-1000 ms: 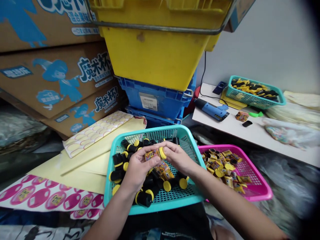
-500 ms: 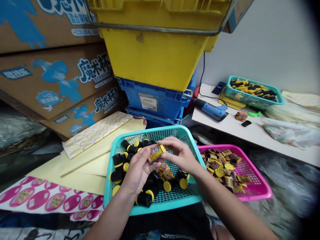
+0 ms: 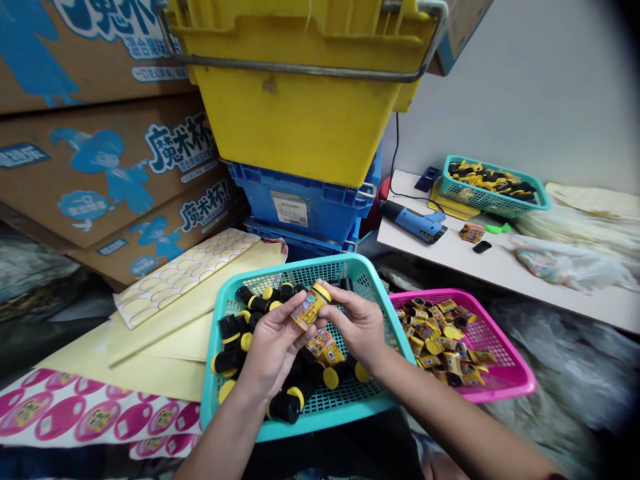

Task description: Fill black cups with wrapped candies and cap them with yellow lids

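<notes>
Clear air lies over the pink basket [image 3: 523, 373] beside the right grip [image 3: 361, 328]; stacked crates [image 3: 300, 130] block ahead.

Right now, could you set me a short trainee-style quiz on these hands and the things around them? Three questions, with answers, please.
1. True or false: the left hand and the right hand are both on one yellow-capped container.
2. What colour is the basket directly beneath the hands?
A) pink
B) turquoise
C) white
3. Where does the blue heat gun lie?

Key: 1 true; 2 B; 3 on the white tabletop.
</notes>
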Motion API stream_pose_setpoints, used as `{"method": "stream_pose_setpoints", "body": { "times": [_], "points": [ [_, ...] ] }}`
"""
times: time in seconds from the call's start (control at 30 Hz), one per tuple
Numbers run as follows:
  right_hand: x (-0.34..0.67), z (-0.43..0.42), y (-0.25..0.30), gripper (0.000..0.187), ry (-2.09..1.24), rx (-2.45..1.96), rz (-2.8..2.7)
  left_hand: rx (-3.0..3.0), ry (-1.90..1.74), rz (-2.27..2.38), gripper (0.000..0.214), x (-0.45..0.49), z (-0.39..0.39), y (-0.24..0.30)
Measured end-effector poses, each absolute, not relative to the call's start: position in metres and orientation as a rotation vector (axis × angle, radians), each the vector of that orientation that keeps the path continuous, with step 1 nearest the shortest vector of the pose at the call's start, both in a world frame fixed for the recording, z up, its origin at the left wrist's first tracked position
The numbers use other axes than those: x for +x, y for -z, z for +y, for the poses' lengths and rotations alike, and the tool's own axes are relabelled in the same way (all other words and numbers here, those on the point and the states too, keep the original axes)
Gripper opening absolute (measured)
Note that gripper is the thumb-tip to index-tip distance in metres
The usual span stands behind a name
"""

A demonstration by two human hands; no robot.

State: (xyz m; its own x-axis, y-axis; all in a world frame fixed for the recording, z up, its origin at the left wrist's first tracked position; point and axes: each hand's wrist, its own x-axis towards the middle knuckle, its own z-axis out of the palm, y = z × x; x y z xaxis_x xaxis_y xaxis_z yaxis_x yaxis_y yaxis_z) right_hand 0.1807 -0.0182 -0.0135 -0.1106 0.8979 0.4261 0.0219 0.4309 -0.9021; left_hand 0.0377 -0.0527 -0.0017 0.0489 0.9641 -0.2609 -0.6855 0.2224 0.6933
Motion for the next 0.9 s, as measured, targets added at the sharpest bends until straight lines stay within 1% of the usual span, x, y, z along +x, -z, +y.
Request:
{"method": "stream_pose_setpoints", "body": {
  "times": [0.23, 0.3, 0.4, 0.47, 0.6, 0.73, 0.8, 0.9],
  "points": [
    [0.179, -0.019, 0.002, 0.034, -0.910, -0.852, -1.552, 0.383, -1.324, 0.673, 0.037, 0.039, -0.048, -0.002],
    [0.176, -0.017, -0.004, 0.030, -0.951, -0.823, -1.484, 0.364, -1.361, 0.659, 0.038, 0.040, -0.048, -0.002],
    [0.170, -0.018, -0.011, 0.017, -1.034, -0.781, -1.375, 0.343, -1.442, 0.674, 0.039, 0.044, -0.049, 0.002],
    [0.166, -0.020, -0.013, 0.013, -1.064, -0.757, -1.328, 0.349, -1.494, 0.697, 0.040, 0.048, -0.051, 0.005],
    [0.162, -0.027, -0.011, 0.010, -1.048, -0.729, -1.267, 0.396, -1.565, 0.717, 0.038, 0.053, -0.052, 0.007],
    [0.164, -0.026, -0.009, 0.017, -1.026, -0.768, -1.295, 0.433, -1.470, 0.690, 0.039, 0.044, -0.049, 0.001],
    [0.169, -0.020, -0.010, 0.020, -1.120, -0.795, -1.319, 0.440, -1.381, 0.683, 0.036, 0.037, -0.049, -0.003],
    [0.182, -0.008, -0.017, 0.028, -1.424, -0.699, -1.343, 0.439, -1.286, 0.672, 0.027, 0.030, -0.050, -0.007]
  ]
}}
